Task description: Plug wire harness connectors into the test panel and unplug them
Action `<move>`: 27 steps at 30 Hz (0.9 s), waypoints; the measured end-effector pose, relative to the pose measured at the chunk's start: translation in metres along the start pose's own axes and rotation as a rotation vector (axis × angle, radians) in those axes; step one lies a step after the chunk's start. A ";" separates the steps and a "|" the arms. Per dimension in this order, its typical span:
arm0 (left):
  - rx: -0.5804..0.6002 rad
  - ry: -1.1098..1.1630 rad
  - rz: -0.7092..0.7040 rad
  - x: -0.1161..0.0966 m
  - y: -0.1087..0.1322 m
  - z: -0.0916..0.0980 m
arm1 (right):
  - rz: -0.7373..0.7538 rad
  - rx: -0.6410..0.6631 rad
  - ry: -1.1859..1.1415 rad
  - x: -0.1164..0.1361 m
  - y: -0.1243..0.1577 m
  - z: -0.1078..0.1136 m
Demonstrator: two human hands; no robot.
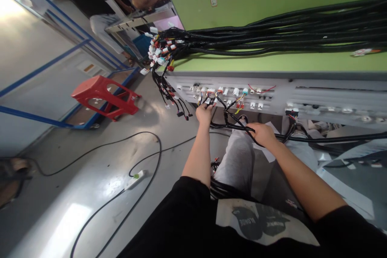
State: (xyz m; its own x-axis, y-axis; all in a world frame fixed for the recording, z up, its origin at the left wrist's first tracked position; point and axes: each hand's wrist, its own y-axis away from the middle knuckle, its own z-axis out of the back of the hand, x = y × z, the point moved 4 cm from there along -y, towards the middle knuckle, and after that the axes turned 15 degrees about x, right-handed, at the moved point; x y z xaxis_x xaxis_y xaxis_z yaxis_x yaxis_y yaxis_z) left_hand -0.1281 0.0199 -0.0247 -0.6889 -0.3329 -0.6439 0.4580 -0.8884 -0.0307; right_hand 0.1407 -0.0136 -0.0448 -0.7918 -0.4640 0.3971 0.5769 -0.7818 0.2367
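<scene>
black cable (231, 126) hung low in front of the table (242, 64), just below its grey front board (273, 109). i watched from far away through the head camera. the right hand (262, 134) was wrapped around the cable. the left hand (204, 113) was well apart from the right one, up by the plugs at the board, and i could not tell if its fingers were pinching a wire. to me the work looked partly done. thin branches of the cable ran up to the board, and one ended in a blue-green plug (245, 92) that sat in a row there. more to the right, a black plug (292, 111) with coloured wires sat on the board too. some white holders (252, 105) had no wires that i could see, so i guessed some was left to do. a big bunch of black cables (211, 42) lay on the table.
</scene>
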 end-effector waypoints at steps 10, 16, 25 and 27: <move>-0.072 -0.079 0.081 -0.004 0.007 -0.004 | -0.002 0.011 0.009 0.001 0.004 0.003; -0.103 -0.056 0.066 -0.006 0.009 -0.008 | -0.030 0.018 0.008 0.000 0.007 0.002; -0.011 0.019 0.108 -0.004 -0.001 -0.005 | -0.024 0.055 -0.006 0.000 0.002 0.002; -0.008 0.094 0.128 -0.004 -0.003 -0.008 | -0.024 0.067 -0.008 0.001 0.002 0.003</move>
State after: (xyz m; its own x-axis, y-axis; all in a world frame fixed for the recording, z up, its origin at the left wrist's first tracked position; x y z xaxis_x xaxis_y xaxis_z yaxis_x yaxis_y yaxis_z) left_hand -0.1219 0.0266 -0.0278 -0.5691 -0.4116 -0.7118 0.5433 -0.8380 0.0502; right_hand 0.1419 -0.0138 -0.0413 -0.8041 -0.4417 0.3980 0.5701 -0.7629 0.3051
